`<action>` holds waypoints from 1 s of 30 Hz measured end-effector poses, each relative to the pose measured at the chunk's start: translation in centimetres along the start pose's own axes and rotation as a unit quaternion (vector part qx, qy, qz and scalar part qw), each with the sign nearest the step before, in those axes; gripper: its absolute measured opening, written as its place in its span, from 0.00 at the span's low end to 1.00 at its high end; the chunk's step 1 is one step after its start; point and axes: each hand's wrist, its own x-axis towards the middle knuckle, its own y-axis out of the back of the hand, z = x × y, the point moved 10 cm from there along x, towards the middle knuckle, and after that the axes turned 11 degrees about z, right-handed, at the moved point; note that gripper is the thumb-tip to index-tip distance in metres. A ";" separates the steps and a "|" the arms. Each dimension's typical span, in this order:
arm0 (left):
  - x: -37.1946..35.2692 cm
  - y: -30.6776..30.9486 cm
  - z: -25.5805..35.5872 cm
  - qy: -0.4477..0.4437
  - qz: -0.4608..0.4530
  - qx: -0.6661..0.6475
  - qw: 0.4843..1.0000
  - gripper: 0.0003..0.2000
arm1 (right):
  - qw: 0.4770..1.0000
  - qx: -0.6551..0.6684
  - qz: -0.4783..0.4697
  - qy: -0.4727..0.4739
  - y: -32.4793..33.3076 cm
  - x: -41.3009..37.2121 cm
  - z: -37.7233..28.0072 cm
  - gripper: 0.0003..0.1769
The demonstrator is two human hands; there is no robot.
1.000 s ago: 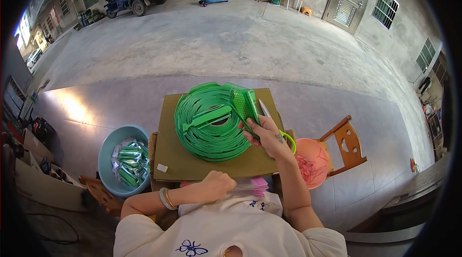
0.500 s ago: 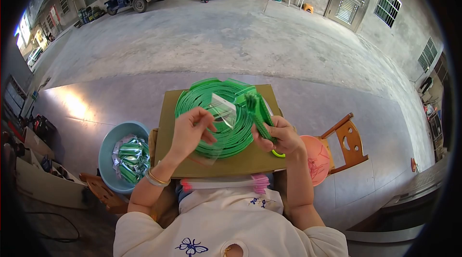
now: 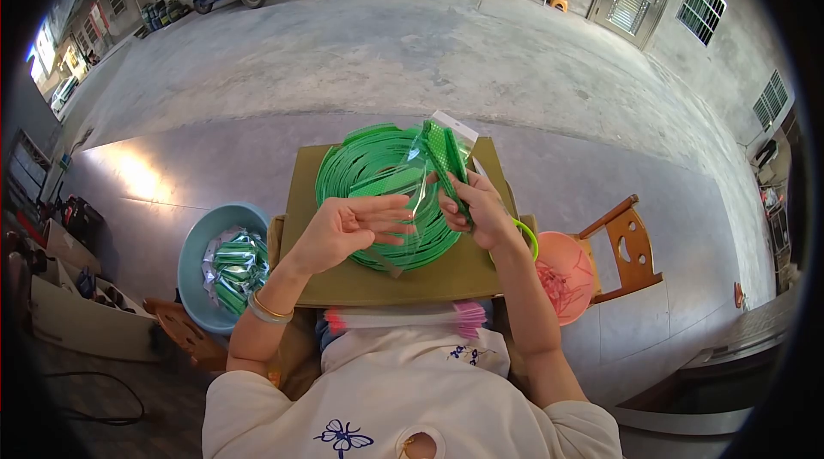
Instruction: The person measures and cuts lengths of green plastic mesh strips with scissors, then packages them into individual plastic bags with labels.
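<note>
A large coil of green strap [image 3: 369, 158] lies on the brown board in front of me. My right hand [image 3: 481, 212] is closed on a folded green strap bundle [image 3: 446, 154], held upright over the coil's right side. A clear plastic bag [image 3: 421, 214] with a white header hangs beside and partly behind the bundle. My left hand [image 3: 359, 227] is at the bag's left side, fingers stretched toward it and spread a little; whether they touch the film is unclear. Behind my right wrist shows a yellow-green loop handle [image 3: 526, 240].
A blue basin [image 3: 193, 266] with bagged green bundles stands at left. At right, a pink basin [image 3: 566, 274] with pink strips rests by a wooden chair [image 3: 622, 249]. Pink-ended clear strips [image 3: 403, 319] lie across my lap. The brown board [image 3: 395, 289] spans the middle.
The clear bag has moved right and up, from over the coil to beside the green bundle. My left hand has moved right and its fingers have straightened. My right hand has shifted slightly left.
</note>
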 end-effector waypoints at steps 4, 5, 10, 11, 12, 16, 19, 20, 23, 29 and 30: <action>0.0 0.6 0.0 -0.008 0.042 0.003 0.999 0.20 | 1.000 0.018 0.001 0.010 0.2 0.3 0.1 0.14; 0.1 1.1 -0.1 -0.008 0.058 0.020 0.998 0.20 | 1.000 0.023 0.005 0.013 0.1 0.3 0.1 0.14; 0.6 4.3 0.0 -0.088 0.184 0.095 0.974 0.17 | 0.999 -0.002 0.046 0.004 0.7 0.1 0.9 0.14; 0.6 4.5 0.6 -0.143 0.209 0.105 0.962 0.16 | 0.999 -0.018 0.036 -0.002 0.4 -0.2 1.1 0.14; 0.6 5.0 0.6 -0.155 0.243 0.131 0.949 0.15 | 0.998 -0.063 0.013 -0.024 -0.5 -0.9 1.6 0.15; 0.2 6.2 1.3 -0.221 0.331 0.263 0.879 0.14 | 0.976 -0.195 -0.084 -0.050 -3.9 -3.3 3.2 0.16; 0.1 5.6 2.0 -0.241 0.344 0.302 0.856 0.15 | 0.950 -0.298 -0.091 0.031 -4.2 -2.6 4.2 0.16; 0.1 5.4 2.1 -0.240 0.346 0.302 0.855 0.16 | 0.941 -0.326 -0.070 0.056 -4.0 -2.2 4.1 0.16; -0.1 4.3 2.1 -0.273 0.333 0.397 0.810 0.18 | 0.943 -0.330 -0.020 0.046 -3.5 -1.7 4.2 0.15; -0.9 1.8 1.0 -0.344 0.312 0.503 0.729 0.28 | 0.993 -0.001 -0.033 -0.113 -4.5 -1.6 6.4 0.14; -0.8 1.8 1.0 -0.328 0.311 0.487 0.748 0.28 | 0.993 0.018 -0.034 -0.115 -4.7 -1.6 6.4 0.14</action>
